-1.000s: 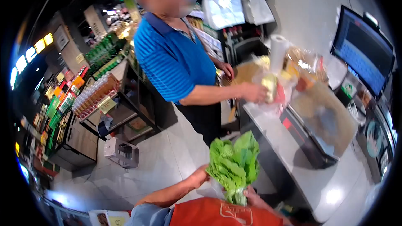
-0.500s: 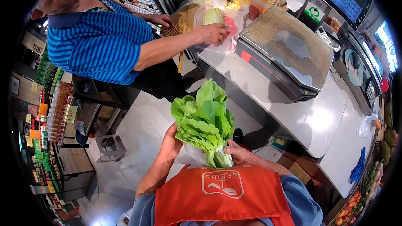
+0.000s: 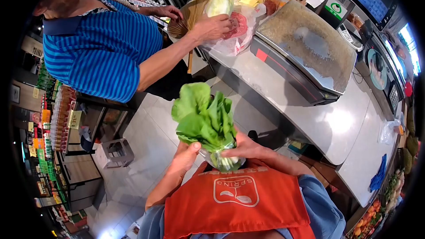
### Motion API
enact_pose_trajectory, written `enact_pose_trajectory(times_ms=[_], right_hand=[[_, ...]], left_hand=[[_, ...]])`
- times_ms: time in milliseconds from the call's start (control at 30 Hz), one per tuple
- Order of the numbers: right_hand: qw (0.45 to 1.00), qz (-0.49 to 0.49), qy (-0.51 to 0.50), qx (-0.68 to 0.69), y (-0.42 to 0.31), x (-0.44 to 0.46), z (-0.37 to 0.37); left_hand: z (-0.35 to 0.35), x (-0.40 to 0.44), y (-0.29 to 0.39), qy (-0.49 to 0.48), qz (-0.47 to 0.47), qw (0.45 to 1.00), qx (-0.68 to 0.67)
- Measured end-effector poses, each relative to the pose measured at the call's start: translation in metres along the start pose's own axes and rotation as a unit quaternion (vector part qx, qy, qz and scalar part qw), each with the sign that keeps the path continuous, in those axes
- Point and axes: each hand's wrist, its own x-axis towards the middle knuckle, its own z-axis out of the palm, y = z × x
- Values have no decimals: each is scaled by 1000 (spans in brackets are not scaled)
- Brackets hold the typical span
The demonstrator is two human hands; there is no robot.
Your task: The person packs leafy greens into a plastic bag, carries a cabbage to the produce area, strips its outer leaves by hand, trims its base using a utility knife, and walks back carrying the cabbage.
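**Leafy greens turned in the grip, both hands on, nothing set down**

Bunch of leafy greens [image 3: 206, 117] is up in the air, just in front of the red apron [image 3: 270, 212], over the floor and apart from the bench [image 3: 349, 144]. Leaves point away from the wearer, stems toward the apron.

Change over the last half second: bunch has rotated. Broad smooth leaves now face up where the frilly side was. Left hand [image 3: 183, 157] has its thumb in front now, pressed by the leaf bases; its fingers are hidden behind. Right hand [image 3: 249, 147] has moved in across the stems, fingers closed over them. So both grip the lower end. Clear plastic film [image 3: 223, 161] shows around the stems; can't tell how far up it goes.

My read: a regrip and turn within the hands, not a put-down. Hold looks steady, loose leaves on top.

Across the corner, person in blue stripes [image 3: 106, 57]: near hand [image 3: 213, 28] has drawn back a bit, now at the lower edge of the napa cabbage [image 3: 220, 4]. Can't tell if it's gripping. Cabbage sits higher against the plastic bag [image 3: 232, 48]. Scale [image 3: 305, 40] beside it hasn't changed, nothing on the plate.
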Motion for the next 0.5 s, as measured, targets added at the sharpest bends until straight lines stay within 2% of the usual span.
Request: enact_pose_trajectory(times_ms=[67, 100, 133, 200, 267, 333, 367, 400, 433, 467, 500], right_hand=[[983, -45, -1, -176, -8, 9, 3], [970, -45, 9, -240, -23, 9, 8], [966, -77, 22, -245, -30, 12, 10], [960, -21, 21, -277, -51, 18, 17], [938, -6, -7, -345, -62, 29, 17], [923, -3, -23, -383, -74, 40, 16], [931, -25, -46, -362, -87, 44, 10], [947, -73, -39, -310, -93, 43, 5], [965, -161, 13, -206, -77, 48, -1], [961, -205, 74, -172, -90, 47, -6], [960, -188, 140, -155, -69, 49, -19]], left_hand=[[8, -1, -7, 56, 35, 998, 8], [1, 4, -12, 36, 53, 998, -19], [10, 4, -7, 28, 76, 996, -37], [13, 3, -1, 38, 100, 990, -87], [-12, 10, -16, 99, 70, 981, -153], [-22, 19, -6, 56, 94, 983, -146], [-18, 22, 7, 97, 76, 980, -155], [-26, 24, 7, 64, 122, 978, -156], [-16, 24, 27, 103, 127, 981, -101], [-17, 33, 36, 122, 139, 979, -87], [-20, 38, 43, 139, 153, 974, -90]])
